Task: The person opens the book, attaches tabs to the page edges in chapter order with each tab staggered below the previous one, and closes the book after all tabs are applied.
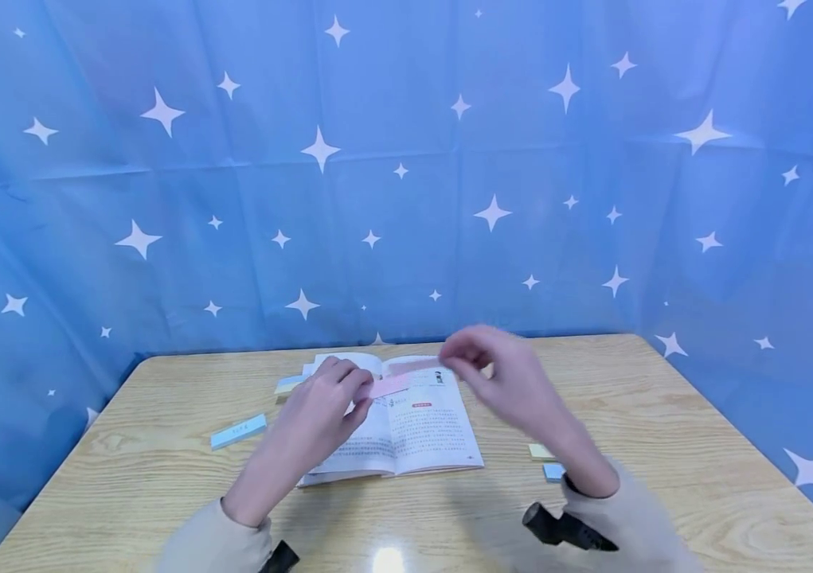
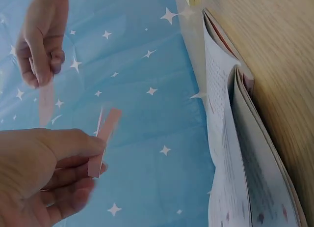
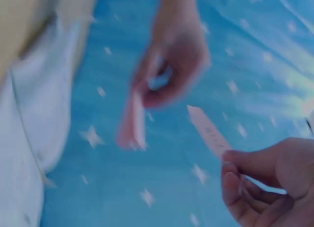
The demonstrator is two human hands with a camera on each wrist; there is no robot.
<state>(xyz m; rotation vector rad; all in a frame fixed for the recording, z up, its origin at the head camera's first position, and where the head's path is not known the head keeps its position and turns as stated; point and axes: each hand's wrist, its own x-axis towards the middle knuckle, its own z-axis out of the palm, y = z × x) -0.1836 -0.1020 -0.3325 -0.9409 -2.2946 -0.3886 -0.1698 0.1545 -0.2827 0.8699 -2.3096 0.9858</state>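
My left hand [image 1: 327, 398] pinches a small pad of pink sticky notes [image 2: 104, 144] between thumb and fingers, held over the upper part of an open book [image 1: 431, 438]. To its right, my right hand [image 1: 502, 374] pinches a single pink sticky strip [image 3: 210, 131] by one end. Small handwritten marks show on that strip in the right wrist view. Strip and pad are apart, both raised above the pages. Printed text and a small figure fill the book's right page; my left hand and forearm hide part of the left page.
A blue sticky strip [image 1: 237, 431] with writing lies on the wooden table [image 1: 664, 454] left of the book. Blue and yellow notes [image 1: 288, 386] sit by the book's upper left edge. Near my right forearm lie a yellow note [image 1: 541, 452] and a blue note [image 1: 553, 472]. A starry blue curtain [image 1: 406, 199] hangs behind.
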